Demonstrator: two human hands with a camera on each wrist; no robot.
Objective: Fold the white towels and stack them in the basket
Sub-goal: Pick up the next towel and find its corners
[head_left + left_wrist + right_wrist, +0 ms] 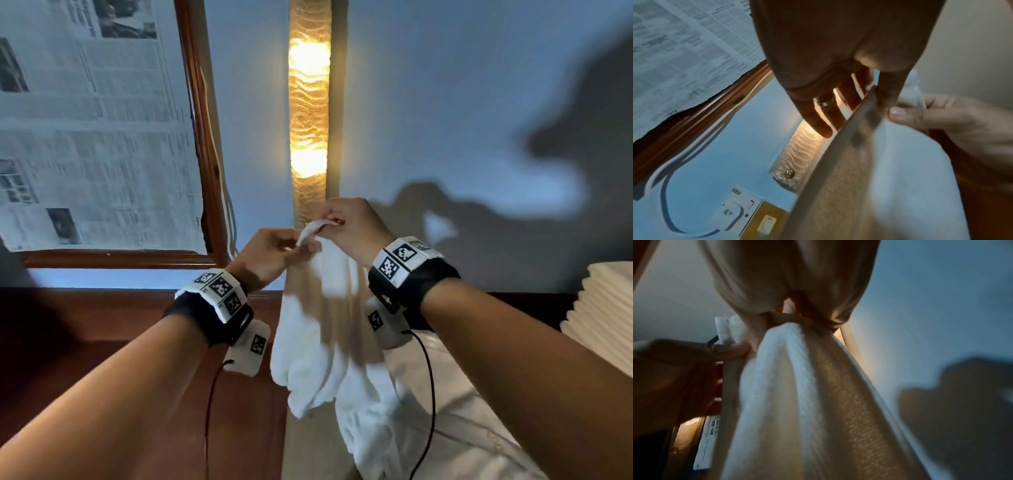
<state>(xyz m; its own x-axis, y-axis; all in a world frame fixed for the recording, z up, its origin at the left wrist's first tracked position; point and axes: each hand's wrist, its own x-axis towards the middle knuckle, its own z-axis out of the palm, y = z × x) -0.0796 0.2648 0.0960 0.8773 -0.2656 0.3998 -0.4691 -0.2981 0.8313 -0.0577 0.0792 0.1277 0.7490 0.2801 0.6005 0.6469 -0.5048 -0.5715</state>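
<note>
A white towel (318, 329) hangs bunched in the air at the middle of the head view, its lower end reaching the pale bedding below. My left hand (274, 251) pinches its top edge from the left. My right hand (346, 224) pinches the same top edge just to the right, with a small flap of cloth arching between them. In the left wrist view the towel (890, 170) runs down from my left hand (869, 91), thumb pressed on the hem, and my right hand (941, 116) holds it close by. The right wrist view shows the towel (807, 394) gathered under my right hand (789, 308). No basket is in view.
A stack of folded white towels (606, 308) sits at the right edge. A lit wall lamp (308, 113) stands straight ahead on the blue wall. A wooden frame (202, 137) covered with newspaper is at the left. Dark wood (102, 325) lies below left, pale bedding (455, 411) below right.
</note>
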